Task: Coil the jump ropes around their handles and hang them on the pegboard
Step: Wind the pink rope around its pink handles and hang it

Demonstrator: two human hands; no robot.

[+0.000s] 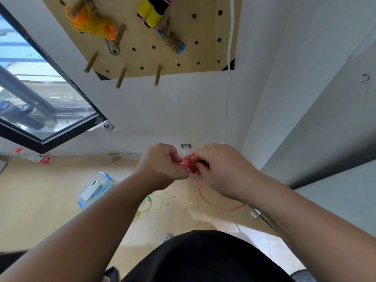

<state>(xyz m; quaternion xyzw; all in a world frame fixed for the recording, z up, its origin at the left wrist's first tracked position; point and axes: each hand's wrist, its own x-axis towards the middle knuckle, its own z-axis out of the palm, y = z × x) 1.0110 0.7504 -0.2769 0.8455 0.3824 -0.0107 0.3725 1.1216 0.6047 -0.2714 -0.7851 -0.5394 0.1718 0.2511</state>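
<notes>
Daylight comes in through the window (30,84) at the left. Its pane is washed out and streaked with pale glare, and the view beyond is hazy. The white wall (162,110) is softly and evenly lit, while the grey panel (325,123) on the right sits in duller shade. The pegboard (207,51) and the wooden floor (40,200) show a flat, warm tan, with only faint, soft-edged shadows. Wide-angle distortion tilts the window frame and stretches the forearms at the lower edge. The left hand (162,165) and right hand (221,169) look slightly soft, and the red jump rope (188,164) pinched between them smears into pink blur — fine detail is mushy throughout.
</notes>
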